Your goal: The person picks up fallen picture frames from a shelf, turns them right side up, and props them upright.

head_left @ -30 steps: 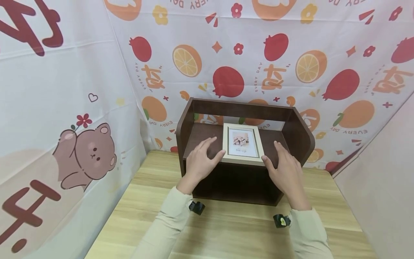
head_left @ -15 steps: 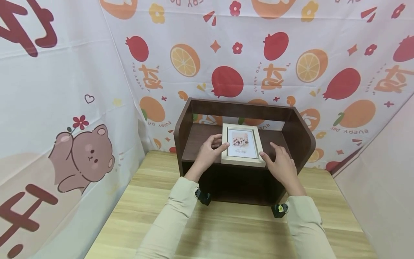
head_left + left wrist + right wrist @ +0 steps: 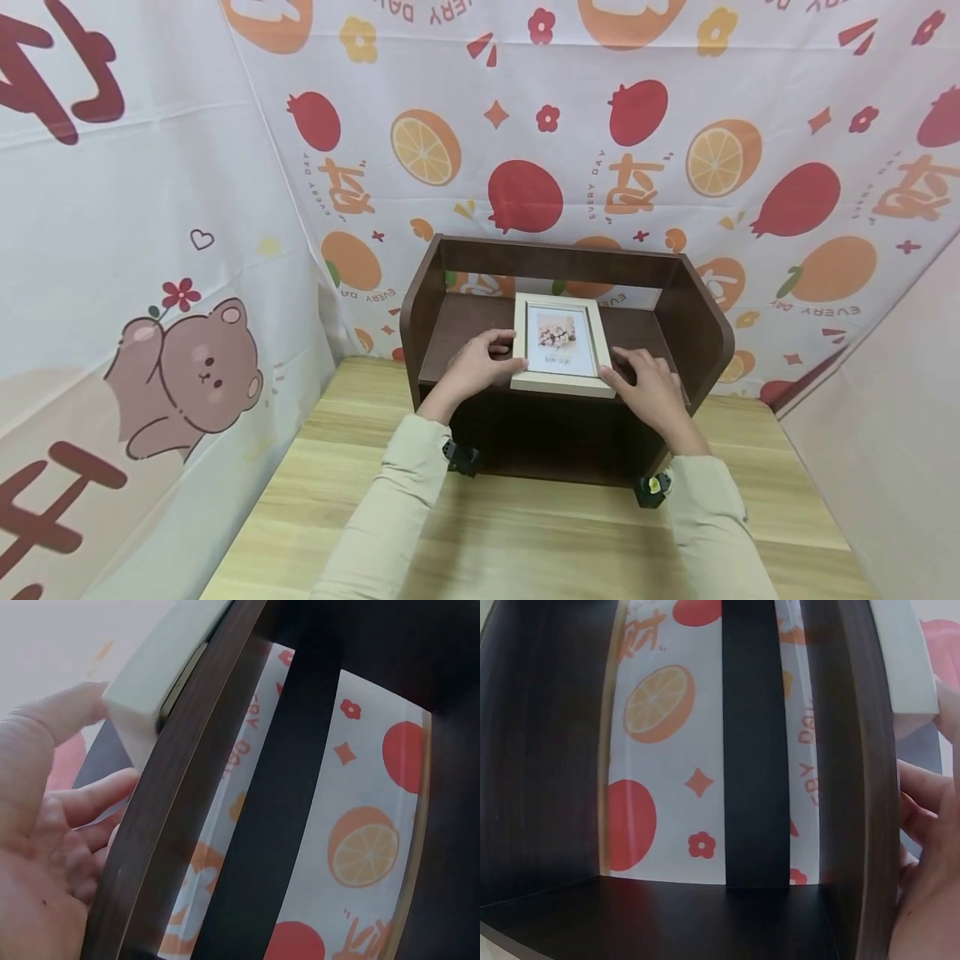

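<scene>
A pale wooden picture frame (image 3: 557, 342) with a flower print lies face up on the upper board of a dark brown desktop shelf (image 3: 468, 321). Its near end reaches the board's front edge. My left hand (image 3: 476, 367) grips the frame's left side, thumb at the near corner and fingers curled beside the edge. On the opposite side my right hand (image 3: 651, 390) holds the right edge, its thumb on the near right corner. In the left wrist view, the thumb meets the corner of the frame (image 3: 146, 690). The right wrist view shows the frame's pale edge (image 3: 907, 660) against the fingers.
The shelf's raised side panels (image 3: 705, 321) stand outside both hands, and a back rail (image 3: 555, 260) runs behind the frame. Below is a dark lower compartment (image 3: 555, 433). The shelf stands on a light wooden table (image 3: 555, 533) before a fruit-print cloth (image 3: 442, 75).
Both hands have closed in from spread fingers near the frame to a grip on its two sides. The left fingers have curled in against the edge. The view has tilted slightly.
</scene>
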`<state>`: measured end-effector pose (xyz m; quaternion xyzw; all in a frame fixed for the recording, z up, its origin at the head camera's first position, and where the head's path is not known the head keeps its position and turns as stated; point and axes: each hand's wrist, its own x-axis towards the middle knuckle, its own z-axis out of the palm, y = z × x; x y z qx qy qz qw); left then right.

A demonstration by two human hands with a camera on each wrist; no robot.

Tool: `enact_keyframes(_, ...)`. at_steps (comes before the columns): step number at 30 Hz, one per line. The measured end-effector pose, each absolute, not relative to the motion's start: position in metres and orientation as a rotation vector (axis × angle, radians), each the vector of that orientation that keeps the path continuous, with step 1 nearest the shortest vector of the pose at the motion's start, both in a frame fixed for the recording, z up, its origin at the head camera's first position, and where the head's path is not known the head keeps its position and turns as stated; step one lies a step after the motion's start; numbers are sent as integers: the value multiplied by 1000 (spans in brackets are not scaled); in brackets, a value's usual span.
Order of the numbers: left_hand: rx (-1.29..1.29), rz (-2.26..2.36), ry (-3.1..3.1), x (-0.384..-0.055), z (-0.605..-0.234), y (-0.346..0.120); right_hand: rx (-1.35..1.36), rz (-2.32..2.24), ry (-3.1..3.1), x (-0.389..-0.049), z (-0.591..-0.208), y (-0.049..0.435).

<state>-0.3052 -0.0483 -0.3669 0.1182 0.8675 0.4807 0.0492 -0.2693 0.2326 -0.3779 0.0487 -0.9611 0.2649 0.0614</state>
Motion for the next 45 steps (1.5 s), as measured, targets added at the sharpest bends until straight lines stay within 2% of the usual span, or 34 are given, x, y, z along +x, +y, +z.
enact_keyframes(14, 523, 1468, 2452, -305, -366, -62, 244, 1058, -3045, -277, -371, 244)
enact_keyframes(29, 536, 1398, 2462, -306, -358, -61, 273, 1229, -3047, -280, -368, 249)
enact_keyframes(45, 572, 1461, 2420, -315, -366, -62, 275, 1340, -3033, -283, -369, 258)
